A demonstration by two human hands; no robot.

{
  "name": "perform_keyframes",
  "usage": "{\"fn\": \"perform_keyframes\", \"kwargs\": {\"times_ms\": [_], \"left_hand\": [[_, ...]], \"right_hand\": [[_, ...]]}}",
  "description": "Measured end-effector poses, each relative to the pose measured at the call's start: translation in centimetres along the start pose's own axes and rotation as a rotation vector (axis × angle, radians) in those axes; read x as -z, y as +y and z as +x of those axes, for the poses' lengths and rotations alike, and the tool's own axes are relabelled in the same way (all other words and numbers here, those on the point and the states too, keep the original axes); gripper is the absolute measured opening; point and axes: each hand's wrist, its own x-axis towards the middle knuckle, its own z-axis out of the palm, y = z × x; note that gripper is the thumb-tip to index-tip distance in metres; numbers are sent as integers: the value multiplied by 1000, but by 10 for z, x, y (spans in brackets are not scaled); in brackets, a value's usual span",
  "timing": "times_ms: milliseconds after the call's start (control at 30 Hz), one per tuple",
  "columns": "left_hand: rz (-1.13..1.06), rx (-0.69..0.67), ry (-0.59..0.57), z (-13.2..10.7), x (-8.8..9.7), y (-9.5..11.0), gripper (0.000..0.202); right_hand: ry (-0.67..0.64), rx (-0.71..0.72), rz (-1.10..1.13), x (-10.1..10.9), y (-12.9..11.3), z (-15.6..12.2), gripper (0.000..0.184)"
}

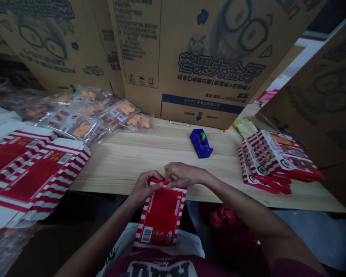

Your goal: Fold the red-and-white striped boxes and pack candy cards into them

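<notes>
The red box (163, 213) is low in the middle of the frame; the left hand (146, 187) pinches its top edge; the right hand (181, 174) curls at that edge, grip unclear; it looks light, thin and easily dented; hold its sides gently.

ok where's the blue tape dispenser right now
In the head view, the blue tape dispenser stands on the table just right of centre, beyond the right hand.
</notes>
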Motion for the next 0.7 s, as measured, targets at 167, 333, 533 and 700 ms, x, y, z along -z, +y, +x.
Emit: {"fn": "perform_keyframes", "kwargs": {"times_ms": [167, 333, 533, 700], "left_hand": [[10, -3, 10, -6, 0, 5, 12], [-11, -60, -96, -13, -7, 19, 12], [-4, -77, -89, -17, -10, 23, 13], [38, -118, -100, -18, 0, 29, 29]], "right_hand": [[-115, -233, 204, -2, 18, 13, 30], [-419, -255, 898, -33, 53, 11, 54], [-350, -222, 1039, -43, 52, 6, 52], [-67, -143, 278, -1, -2, -22, 34]]}}
